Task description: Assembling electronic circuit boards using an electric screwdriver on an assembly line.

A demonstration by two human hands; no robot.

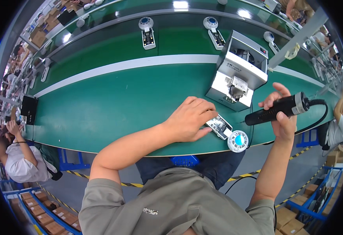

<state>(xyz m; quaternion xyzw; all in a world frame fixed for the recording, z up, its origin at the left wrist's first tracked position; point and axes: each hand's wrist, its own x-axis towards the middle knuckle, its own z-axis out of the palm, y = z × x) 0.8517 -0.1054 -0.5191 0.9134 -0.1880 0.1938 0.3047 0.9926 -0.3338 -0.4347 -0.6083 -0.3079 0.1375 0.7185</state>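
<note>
My left hand (190, 120) rests on the green bench, its fingers closed on the body of a white handheld fan (220, 126). The fan's casing lies open, showing the parts inside, and its round head with a blue centre points toward the bench's front edge. In my right hand (285, 127) is a black electric screwdriver (271, 114), held nearly level with its bit toward the left. That bit is near the fan's body and apart from it. A silver screw feeder (238, 70) stands just beyond the fan.
Beyond a white strip, more open fans lie on the green belt, one at the centre (148, 38) and one behind the feeder (216, 38). A black box (29, 109) stands at the bench's left end. The screwdriver's coiled cable (323, 107) curves at right. A co-worker (24, 160) sits at left.
</note>
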